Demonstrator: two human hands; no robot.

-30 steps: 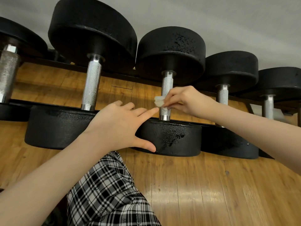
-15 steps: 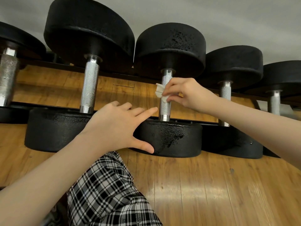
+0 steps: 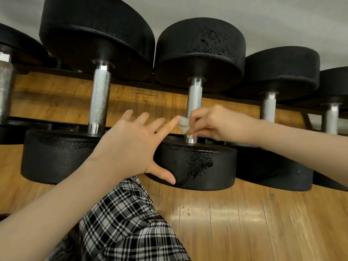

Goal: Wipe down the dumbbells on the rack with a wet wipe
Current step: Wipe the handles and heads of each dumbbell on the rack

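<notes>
Kneeling in plaid trousers (image 3: 128,228) on a wood floor (image 3: 244,223), we brace our left hand (image 3: 131,146), fingers spread straight, against the near head of a black dumbbell (image 3: 195,164) on the rack (image 3: 56,119). Our right hand (image 3: 216,125) pinches a crumpled wipe (image 3: 183,124) round the lower end of its knurled handle (image 3: 194,97). Four more dumbbells flank it.

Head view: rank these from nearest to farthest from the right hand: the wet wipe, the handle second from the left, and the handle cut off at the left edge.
1. wet wipe, pinched in the right hand.
2. handle second from the left, beyond the left hand.
3. handle cut off at the left edge, farthest.
</notes>
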